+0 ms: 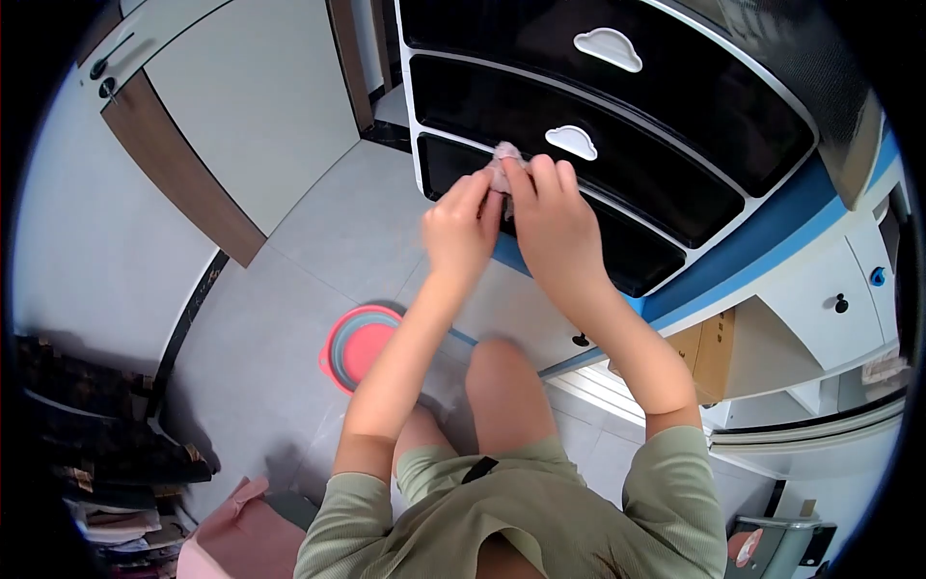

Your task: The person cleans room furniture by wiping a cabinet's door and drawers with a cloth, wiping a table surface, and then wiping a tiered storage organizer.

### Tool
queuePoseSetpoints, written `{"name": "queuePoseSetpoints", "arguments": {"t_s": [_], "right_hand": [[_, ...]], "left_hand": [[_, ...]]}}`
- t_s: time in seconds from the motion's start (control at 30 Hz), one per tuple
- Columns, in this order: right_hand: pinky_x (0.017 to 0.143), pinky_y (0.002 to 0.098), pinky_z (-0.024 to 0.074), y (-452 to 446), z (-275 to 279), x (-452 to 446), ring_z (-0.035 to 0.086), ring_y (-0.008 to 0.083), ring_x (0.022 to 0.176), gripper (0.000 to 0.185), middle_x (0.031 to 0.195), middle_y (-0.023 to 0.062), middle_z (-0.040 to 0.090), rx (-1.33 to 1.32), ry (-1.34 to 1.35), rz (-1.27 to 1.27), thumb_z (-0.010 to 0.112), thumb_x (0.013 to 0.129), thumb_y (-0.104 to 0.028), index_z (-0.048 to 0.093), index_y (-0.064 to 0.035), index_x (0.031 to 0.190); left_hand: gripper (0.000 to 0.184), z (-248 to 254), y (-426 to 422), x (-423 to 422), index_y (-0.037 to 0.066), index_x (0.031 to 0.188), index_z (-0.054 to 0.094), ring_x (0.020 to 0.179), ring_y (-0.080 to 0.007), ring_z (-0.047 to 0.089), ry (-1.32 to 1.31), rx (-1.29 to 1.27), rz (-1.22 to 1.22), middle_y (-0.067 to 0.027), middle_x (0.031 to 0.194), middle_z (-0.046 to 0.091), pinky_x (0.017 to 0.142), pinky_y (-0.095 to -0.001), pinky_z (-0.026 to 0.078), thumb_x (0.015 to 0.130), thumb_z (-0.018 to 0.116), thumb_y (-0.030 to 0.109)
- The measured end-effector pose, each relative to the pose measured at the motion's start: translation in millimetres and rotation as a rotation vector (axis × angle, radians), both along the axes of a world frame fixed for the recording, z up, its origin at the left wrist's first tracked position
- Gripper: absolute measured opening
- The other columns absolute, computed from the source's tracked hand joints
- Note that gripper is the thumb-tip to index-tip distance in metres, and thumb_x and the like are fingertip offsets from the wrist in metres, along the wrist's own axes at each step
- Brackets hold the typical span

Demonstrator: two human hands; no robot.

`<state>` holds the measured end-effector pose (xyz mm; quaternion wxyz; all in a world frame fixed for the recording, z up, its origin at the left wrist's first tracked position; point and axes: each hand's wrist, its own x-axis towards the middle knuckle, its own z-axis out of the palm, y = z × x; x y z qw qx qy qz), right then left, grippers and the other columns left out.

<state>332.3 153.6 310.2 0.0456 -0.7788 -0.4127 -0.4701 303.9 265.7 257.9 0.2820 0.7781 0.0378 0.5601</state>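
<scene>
Out in front of me, both hands grip a small crumpled cloth [503,156], pale pinkish in colour. My left hand [457,227] is closed, its fingertips pinching the cloth's lower left side. My right hand [558,217] is closed on the cloth from the right, partly covering it. Behind the hands stands a drawer unit [569,92] with glossy black fronts, white frames and white cloud-shaped handles. The hands overlap its lower drawer in view; whether they touch it I cannot tell.
A pink and grey basin [367,352] sits on the grey tiled floor, left of my knees. A pink bin-like object [236,536] is at lower left, near dark stacked items [106,425]. White cabinets [810,289] with a blue edge run along the right. A door [256,96] stands at upper left.
</scene>
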Motion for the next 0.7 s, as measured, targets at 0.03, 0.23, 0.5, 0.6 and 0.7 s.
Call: {"name": "queuePoseSetpoints", "arguments": {"t_s": [0.03, 0.23, 0.5, 0.6, 0.7], "right_hand": [[0.054, 0.0162, 0.0467, -7, 1, -4, 0.048, 0.0127, 0.079, 0.039, 0.083, 0.0015, 0.043, 0.009, 0.06, 0.011, 0.063, 0.068, -0.011, 0.053, -0.0062, 0.105], [0.055, 0.0188, 0.05, -43, 4, -18, 0.05, 0.0146, 0.081, 0.036, 0.084, 0.0036, 0.042, -0.015, 0.205, -0.052, 0.062, 0.07, -0.007, 0.05, -0.0047, 0.105], [0.063, 0.0355, 0.0508, -99, 0, -32, 0.054, 0.0243, 0.085, 0.044, 0.09, 0.007, 0.046, 0.212, 0.514, -0.026, 0.057, 0.078, -0.002, 0.052, -0.0067, 0.122], [0.063, 0.0368, 0.049, -117, -24, -32, 0.054, 0.0255, 0.08, 0.042, 0.089, 0.0076, 0.047, 0.376, 0.547, 0.001, 0.057, 0.08, -0.002, 0.053, -0.0057, 0.122], [0.062, 0.0352, 0.048, -126, -44, -35, 0.055, 0.0254, 0.076, 0.04, 0.092, 0.0097, 0.049, 0.548, 0.531, 0.014, 0.054, 0.084, -0.001, 0.052, -0.0037, 0.124]], "left_hand": [[0.016, 1, -5, -1, 0.007, 0.093, 0.062, 0.059, -0.0237, 0.061, 0.01, 0.014, -0.017, -0.0082, 0.077, 0.063, 0.052, -0.0313, 0.049, 0.077, 0.064, 0.006], [0.02, 3, -34, -5, 0.01, 0.096, 0.06, 0.06, -0.0257, 0.059, 0.066, 0.079, -0.103, -0.0048, 0.075, 0.059, 0.048, -0.0342, 0.046, 0.077, 0.061, 0.005], [0.037, 15, -87, -21, 0.012, 0.111, 0.06, 0.063, -0.0206, 0.061, 0.147, 0.113, -0.158, -0.0019, 0.079, 0.062, 0.05, -0.0317, 0.048, 0.075, 0.063, 0.005], [0.042, 2, -103, -13, 0.013, 0.115, 0.059, 0.066, -0.0212, 0.06, 0.019, 0.206, -0.271, -0.0032, 0.083, 0.061, 0.052, -0.0311, 0.049, 0.074, 0.064, 0.004], [0.045, -3, -117, -14, 0.012, 0.118, 0.058, 0.072, -0.022, 0.059, 0.023, 0.239, -0.342, -0.0049, 0.089, 0.06, 0.056, -0.0314, 0.05, 0.075, 0.064, 0.004]]}}
